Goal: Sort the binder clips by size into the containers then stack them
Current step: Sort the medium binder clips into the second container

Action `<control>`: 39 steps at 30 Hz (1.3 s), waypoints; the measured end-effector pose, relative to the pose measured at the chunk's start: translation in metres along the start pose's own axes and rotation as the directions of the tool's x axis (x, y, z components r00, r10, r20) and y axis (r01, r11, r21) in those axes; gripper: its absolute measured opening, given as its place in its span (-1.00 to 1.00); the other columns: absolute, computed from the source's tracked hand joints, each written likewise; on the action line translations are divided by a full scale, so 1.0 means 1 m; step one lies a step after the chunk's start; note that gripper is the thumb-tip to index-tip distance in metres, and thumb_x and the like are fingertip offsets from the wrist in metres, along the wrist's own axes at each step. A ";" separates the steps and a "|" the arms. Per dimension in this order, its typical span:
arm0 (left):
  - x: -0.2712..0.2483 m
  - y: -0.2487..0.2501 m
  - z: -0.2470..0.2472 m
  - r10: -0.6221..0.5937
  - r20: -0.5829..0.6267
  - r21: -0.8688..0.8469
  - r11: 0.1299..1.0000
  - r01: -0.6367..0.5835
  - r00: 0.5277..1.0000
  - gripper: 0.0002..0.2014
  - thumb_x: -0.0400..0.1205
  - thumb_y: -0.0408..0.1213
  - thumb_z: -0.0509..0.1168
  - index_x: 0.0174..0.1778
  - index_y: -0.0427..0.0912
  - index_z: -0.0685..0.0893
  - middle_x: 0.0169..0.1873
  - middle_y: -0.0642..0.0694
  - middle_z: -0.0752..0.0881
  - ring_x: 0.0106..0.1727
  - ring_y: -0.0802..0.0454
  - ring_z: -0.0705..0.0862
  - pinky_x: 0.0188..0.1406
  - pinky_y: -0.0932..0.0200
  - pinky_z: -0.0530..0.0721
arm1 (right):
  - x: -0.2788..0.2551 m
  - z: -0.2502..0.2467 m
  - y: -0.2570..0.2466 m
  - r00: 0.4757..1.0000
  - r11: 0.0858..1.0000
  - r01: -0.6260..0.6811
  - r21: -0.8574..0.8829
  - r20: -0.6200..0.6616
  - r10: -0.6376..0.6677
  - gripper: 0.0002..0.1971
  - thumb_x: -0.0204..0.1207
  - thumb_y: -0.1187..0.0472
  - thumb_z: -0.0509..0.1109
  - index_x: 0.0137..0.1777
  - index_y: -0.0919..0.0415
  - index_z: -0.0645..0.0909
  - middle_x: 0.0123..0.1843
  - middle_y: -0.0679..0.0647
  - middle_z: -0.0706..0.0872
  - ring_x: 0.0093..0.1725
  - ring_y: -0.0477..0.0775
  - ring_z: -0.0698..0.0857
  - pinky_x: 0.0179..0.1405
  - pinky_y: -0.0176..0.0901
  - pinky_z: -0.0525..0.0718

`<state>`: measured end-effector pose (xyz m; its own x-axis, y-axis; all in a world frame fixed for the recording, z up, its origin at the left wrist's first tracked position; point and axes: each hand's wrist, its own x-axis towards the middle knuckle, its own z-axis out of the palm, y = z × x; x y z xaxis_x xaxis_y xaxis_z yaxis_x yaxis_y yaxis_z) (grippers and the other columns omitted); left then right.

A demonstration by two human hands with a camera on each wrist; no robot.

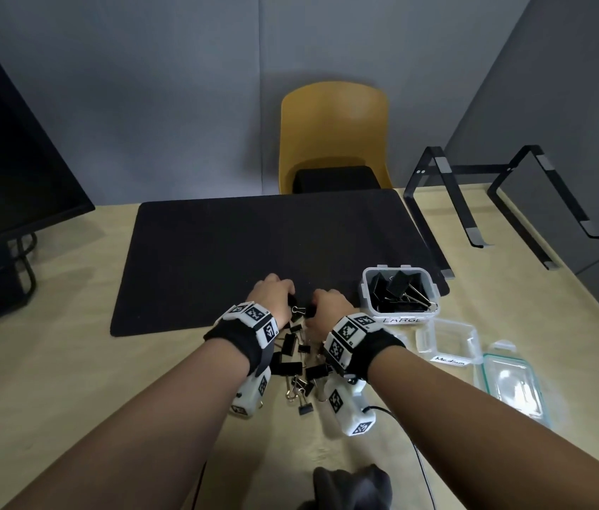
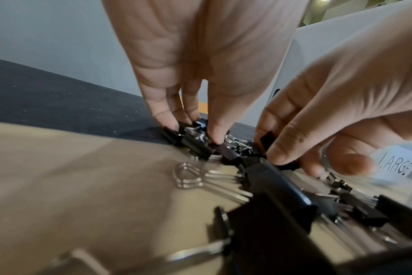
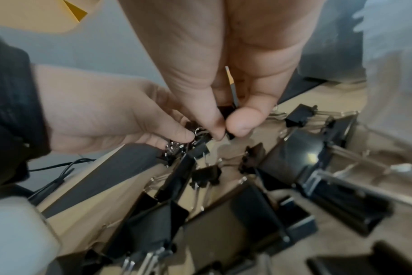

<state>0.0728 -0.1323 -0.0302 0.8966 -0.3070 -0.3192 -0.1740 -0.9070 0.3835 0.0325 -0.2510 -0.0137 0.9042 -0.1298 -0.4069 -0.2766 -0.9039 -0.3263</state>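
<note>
A light wooden table (image 1: 70, 362) holds a black mat (image 1: 235, 244), scattered binder clips (image 1: 301, 366), clear containers (image 1: 449, 340), a laptop stand (image 1: 511, 200) and a monitor (image 1: 3, 171).

In the head view, both wrist bands cover part of the clip pile (image 1: 300, 362) at lower centre, and the fingertips of the left hand (image 1: 272, 294) and right hand (image 1: 327, 303) are hidden behind the knuckles. The monitor (image 1: 3, 160) is cut by the left edge. In both wrist views the nearest clips (image 2: 270, 232) at the bottom blur, and each grip's clip is too small to size.
</note>
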 end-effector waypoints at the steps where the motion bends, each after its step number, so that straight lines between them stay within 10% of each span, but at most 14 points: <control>1: 0.000 0.000 -0.001 0.002 -0.004 -0.007 1.000 -0.002 1.000 -0.69 0.59 -0.37 0.27 0.24 -0.05 0.57 0.25 -0.12 0.48 0.24 -0.11 0.51 0.08 0.11 0.57 | 0.000 -0.001 -0.001 1.000 1.000 -0.010 -0.006 0.002 0.010 -0.69 0.50 0.25 0.32 0.24 0.24 0.54 0.27 0.22 0.54 0.16 0.23 0.64 -0.04 -0.12 0.53; 12: -0.018 0.008 -0.012 0.017 -0.066 -0.070 0.997 -0.022 0.998 -0.88 0.59 -0.24 0.28 -0.02 -0.08 0.47 -0.17 -0.07 0.68 -0.25 -0.01 0.61 -0.31 0.16 0.50 | -0.023 -0.021 0.010 0.996 0.980 0.090 0.175 -0.015 -0.089 -0.78 0.44 0.38 0.31 0.01 0.19 0.71 0.04 0.10 0.75 0.05 0.12 0.73 0.07 0.00 0.73; 20: -0.040 0.028 -0.014 0.031 -0.146 -0.194 0.979 -0.059 0.989 -0.69 0.66 -0.26 0.19 0.31 -0.10 0.61 0.20 -0.10 0.70 0.19 -0.07 0.66 0.14 0.11 0.61 | -0.056 -0.047 0.045 0.990 0.904 0.142 0.402 -0.071 -0.124 -0.85 0.51 0.40 0.34 0.05 0.31 0.66 -0.09 0.23 0.78 -0.17 0.18 0.81 -0.04 0.04 0.79; 26: -0.054 0.061 -0.013 0.026 -0.156 -0.360 0.929 -0.081 0.987 -0.83 0.63 -0.27 0.21 0.02 -0.07 0.71 -0.29 0.07 0.72 -0.34 0.16 0.67 -0.34 0.32 0.53 | -0.074 -0.074 0.094 0.978 0.934 0.186 0.305 -0.151 -0.146 -0.94 0.51 0.25 0.41 -0.13 0.18 0.72 -0.23 0.01 0.73 -0.37 -0.19 0.58 -0.39 -0.50 0.51; 31: -0.062 0.103 -0.007 0.064 -0.153 -0.401 0.908 -0.121 0.986 -0.84 0.57 -0.30 0.27 -0.02 -0.08 0.73 -0.24 0.09 0.72 -0.21 0.14 0.70 -0.18 0.25 0.63 | -0.084 -0.094 0.146 0.983 0.943 0.082 0.323 -0.183 -0.023 -0.94 0.48 0.27 0.43 -0.20 0.21 0.69 -0.36 -0.03 0.67 -0.42 -0.08 0.60 -0.43 -0.37 0.52; 39: -0.058 0.160 0.019 0.112 -0.047 -0.488 0.865 -0.121 0.993 -0.68 0.62 -0.36 0.09 0.09 -0.09 0.74 -0.50 0.08 0.58 -0.55 0.17 0.44 -0.49 0.27 0.40 | -0.080 -0.101 0.206 0.979 0.924 -0.018 0.381 -0.181 0.094 -0.79 0.49 0.31 0.29 0.02 0.05 0.67 -0.39 0.06 0.73 -0.38 -0.01 0.72 -0.28 -0.20 0.66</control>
<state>-0.0147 -0.2654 0.0337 0.8895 -0.3932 -0.2329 -0.0604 -0.6064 0.7929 -0.0643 -0.4683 0.0382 0.9181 -0.2860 -0.2743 -0.3962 -0.6778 -0.6193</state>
